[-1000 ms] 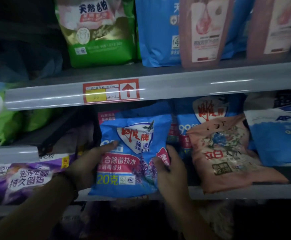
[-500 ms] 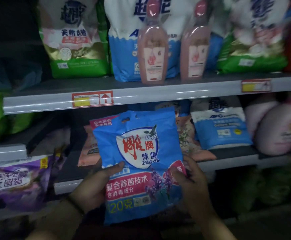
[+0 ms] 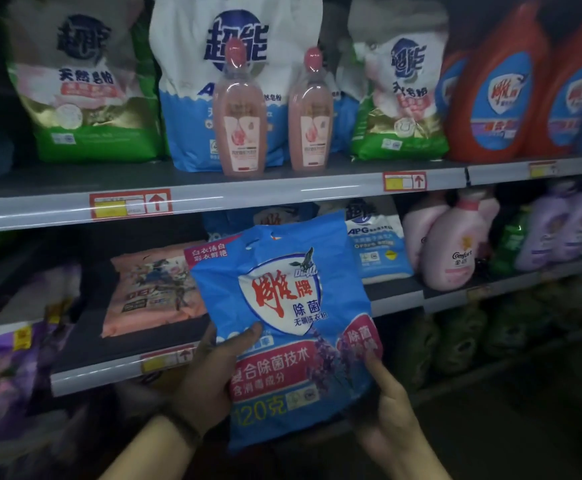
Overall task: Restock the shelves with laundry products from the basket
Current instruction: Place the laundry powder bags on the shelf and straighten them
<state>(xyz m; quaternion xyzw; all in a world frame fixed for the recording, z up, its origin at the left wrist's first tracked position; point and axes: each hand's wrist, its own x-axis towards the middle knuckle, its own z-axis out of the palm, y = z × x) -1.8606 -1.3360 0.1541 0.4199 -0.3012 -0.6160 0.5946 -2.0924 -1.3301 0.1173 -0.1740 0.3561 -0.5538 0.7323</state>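
Observation:
I hold a blue bag of washing powder (image 3: 289,306) upright in front of the middle shelf (image 3: 102,372), clear of its edge. My left hand (image 3: 210,372) grips the bag's lower left side, thumb across the front. My right hand (image 3: 386,407) holds its lower right corner from behind and below. A pink powder bag (image 3: 151,289) lies flat on the middle shelf just left of the blue bag. The basket is out of view.
The upper shelf (image 3: 282,195) carries green-and-white and blue-and-white powder bags, two pink bottles (image 3: 239,119) and orange detergent jugs (image 3: 497,91). Pink softener bottles (image 3: 452,247) and lilac bottles stand on the right of the middle shelf. Purple bags (image 3: 2,372) lie at lower left.
Both hands have drawn the blue bag out from the middle shelf and up toward me. The view has pulled back and turned right, showing more of the upper shelf.

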